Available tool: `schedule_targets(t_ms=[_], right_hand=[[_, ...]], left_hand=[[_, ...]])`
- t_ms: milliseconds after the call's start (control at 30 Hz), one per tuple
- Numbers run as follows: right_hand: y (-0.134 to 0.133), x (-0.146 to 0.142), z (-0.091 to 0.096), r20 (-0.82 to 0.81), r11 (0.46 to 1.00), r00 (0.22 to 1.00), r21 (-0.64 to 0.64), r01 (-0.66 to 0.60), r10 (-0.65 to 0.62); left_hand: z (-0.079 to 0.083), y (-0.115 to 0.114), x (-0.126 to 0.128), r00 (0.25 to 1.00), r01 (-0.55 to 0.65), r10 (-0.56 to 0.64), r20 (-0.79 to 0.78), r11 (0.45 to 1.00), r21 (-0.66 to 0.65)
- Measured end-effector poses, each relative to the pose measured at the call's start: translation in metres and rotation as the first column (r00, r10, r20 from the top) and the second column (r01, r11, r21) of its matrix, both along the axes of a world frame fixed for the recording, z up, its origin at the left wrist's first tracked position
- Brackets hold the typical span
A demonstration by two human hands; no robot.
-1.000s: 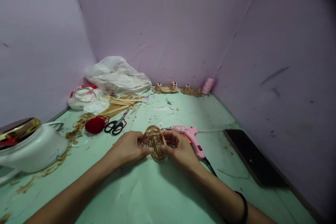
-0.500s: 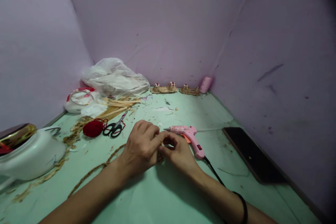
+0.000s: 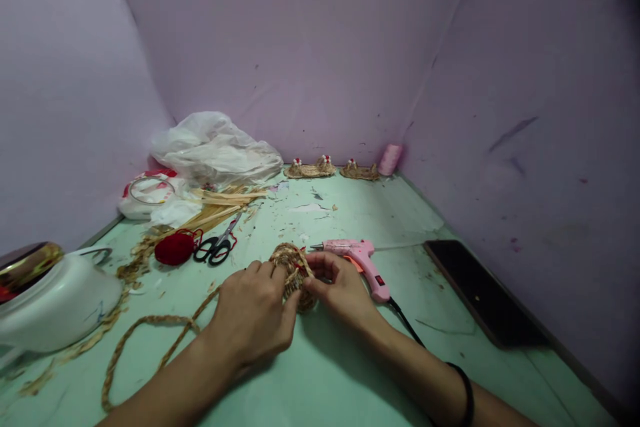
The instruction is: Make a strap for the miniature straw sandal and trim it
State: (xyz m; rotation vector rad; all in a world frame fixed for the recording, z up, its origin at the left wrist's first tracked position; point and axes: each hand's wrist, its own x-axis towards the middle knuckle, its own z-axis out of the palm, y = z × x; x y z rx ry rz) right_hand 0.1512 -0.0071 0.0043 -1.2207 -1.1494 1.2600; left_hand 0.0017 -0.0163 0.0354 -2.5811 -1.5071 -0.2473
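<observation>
A small coiled piece of braided straw [image 3: 299, 273], with bits of red on it, is held low over the table between both hands. My left hand [image 3: 255, 310] is closed on its left side, thumb toward the front. My right hand [image 3: 340, 283] pinches the right edge, where a strand of braid curves over. From under my left hand a long straw braid [image 3: 145, 321] trails left and loops on the table. A pink glue gun [image 3: 355, 253] lies just beyond my right hand. Some of the piece is hidden by my fingers.
Black-handled scissors [image 3: 215, 248] and a red yarn ball [image 3: 174, 249] lie left of centre. A white pot [image 3: 63, 303] stands far left, a dark phone [image 3: 480, 287] at right. Behind are straw strips [image 3: 225, 200], a plastic bag [image 3: 215, 147], woven straw pieces [image 3: 310, 170] and a pink thread spool [image 3: 391, 159].
My left hand has moved left and down, uncovering more of the coiled straw piece. The trailing braid now shows a wider loop. My right hand stays nearly in place.
</observation>
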Motion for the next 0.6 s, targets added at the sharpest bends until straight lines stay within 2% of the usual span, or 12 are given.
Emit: schedule_targets(t_ms=[167,333,400,500,600], right_hand=[[-0.001,0.0,-0.001,0.0,1.0,1.0,0.015,-0.008,0.008],[-0.002,-0.001,0.0,0.007,0.999,1.0,0.035,-0.018,0.017],[-0.003,-0.001,0.001,0.017,0.998,1.0,0.053,-0.02,0.019],[-0.004,-0.001,0.001,0.028,0.997,0.999,0.076,-0.032,0.03],[-0.006,-0.001,0.002,0.035,0.994,0.998,0.091,-0.055,0.052]], left_hand=[[-0.01,0.003,-0.001,0.992,0.002,-0.004,0.129,1.0,0.02],[-0.018,0.005,0.0,0.96,0.03,-0.006,0.28,0.996,-0.082],[-0.019,0.005,0.002,0.934,-0.014,0.056,0.352,0.993,-0.12],[-0.02,0.007,0.006,0.846,-0.113,0.211,0.491,0.969,-0.221],[-0.021,0.01,0.008,0.767,-0.116,0.282,0.576,0.944,-0.308]])
